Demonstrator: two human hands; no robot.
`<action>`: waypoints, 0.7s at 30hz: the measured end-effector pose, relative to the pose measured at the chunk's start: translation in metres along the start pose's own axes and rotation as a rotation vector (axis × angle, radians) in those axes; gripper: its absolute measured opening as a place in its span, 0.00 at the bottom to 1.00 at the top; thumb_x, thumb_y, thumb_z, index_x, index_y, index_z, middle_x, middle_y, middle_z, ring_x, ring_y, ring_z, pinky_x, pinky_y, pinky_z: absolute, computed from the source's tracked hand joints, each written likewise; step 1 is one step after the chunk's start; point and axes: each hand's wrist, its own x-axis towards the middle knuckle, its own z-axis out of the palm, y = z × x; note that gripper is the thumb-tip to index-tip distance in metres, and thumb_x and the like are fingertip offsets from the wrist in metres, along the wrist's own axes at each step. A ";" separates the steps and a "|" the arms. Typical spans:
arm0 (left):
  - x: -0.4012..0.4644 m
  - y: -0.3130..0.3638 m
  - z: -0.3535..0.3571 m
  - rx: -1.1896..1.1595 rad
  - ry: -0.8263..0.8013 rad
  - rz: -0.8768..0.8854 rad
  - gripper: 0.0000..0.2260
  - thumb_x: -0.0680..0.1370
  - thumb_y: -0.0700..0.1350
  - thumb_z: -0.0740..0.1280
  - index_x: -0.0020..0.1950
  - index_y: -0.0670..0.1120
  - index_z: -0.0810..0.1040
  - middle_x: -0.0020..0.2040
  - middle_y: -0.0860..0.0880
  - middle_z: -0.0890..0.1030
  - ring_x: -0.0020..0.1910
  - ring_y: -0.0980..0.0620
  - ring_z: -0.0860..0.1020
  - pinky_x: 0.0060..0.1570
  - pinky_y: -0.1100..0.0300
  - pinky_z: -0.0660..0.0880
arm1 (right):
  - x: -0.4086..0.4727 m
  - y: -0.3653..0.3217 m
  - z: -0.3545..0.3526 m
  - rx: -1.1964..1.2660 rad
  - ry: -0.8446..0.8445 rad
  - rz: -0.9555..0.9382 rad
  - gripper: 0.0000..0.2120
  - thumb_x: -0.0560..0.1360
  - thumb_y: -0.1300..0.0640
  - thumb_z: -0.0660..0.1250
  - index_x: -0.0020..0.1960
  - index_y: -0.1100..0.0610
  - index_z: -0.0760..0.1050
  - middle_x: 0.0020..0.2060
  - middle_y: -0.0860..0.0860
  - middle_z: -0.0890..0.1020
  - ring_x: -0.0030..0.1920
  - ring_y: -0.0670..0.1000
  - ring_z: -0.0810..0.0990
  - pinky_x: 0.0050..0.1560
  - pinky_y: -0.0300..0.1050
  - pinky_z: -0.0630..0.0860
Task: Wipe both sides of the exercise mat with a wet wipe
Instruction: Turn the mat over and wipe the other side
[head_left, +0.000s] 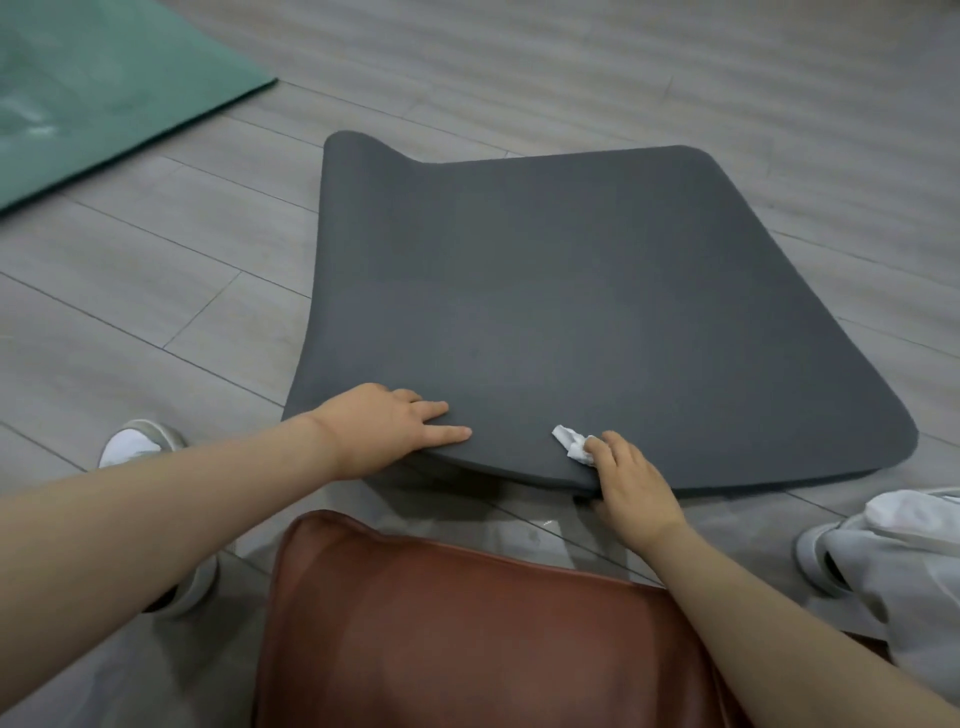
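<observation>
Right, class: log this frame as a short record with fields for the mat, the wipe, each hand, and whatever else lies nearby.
mat: dark grey exercise mat on the floor, near edge lifted, far end curled up
wipe: crumpled white wet wipe on the mat's near edge
left hand: left hand rests on the mat's near edge
right hand: right hand holds the wipe and grips the mat's edge
nearby: green mat at far left; brown cushion in front

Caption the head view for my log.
Left hand presses the grey mat flat while the right hand grips its near edge, holding a wet wipe.
</observation>
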 end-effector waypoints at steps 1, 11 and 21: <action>-0.001 -0.003 0.001 0.021 0.005 0.002 0.38 0.81 0.34 0.57 0.80 0.61 0.40 0.81 0.48 0.52 0.76 0.44 0.62 0.67 0.51 0.70 | 0.006 -0.008 -0.004 -0.010 -0.016 0.035 0.25 0.71 0.60 0.65 0.66 0.53 0.63 0.59 0.53 0.71 0.56 0.57 0.74 0.47 0.48 0.71; -0.079 -0.102 0.078 0.257 -0.221 -0.329 0.30 0.84 0.41 0.53 0.81 0.52 0.39 0.81 0.48 0.52 0.77 0.46 0.60 0.73 0.52 0.59 | 0.077 -0.163 -0.012 0.020 -0.022 -0.121 0.20 0.78 0.57 0.60 0.68 0.54 0.61 0.57 0.55 0.74 0.51 0.60 0.79 0.41 0.50 0.71; -0.010 -0.033 0.105 -0.262 -0.249 -0.537 0.42 0.78 0.57 0.66 0.81 0.47 0.42 0.81 0.42 0.51 0.76 0.41 0.60 0.71 0.49 0.64 | 0.086 -0.224 0.009 0.092 -0.091 -0.178 0.24 0.77 0.57 0.64 0.69 0.54 0.59 0.58 0.56 0.73 0.52 0.59 0.77 0.41 0.49 0.68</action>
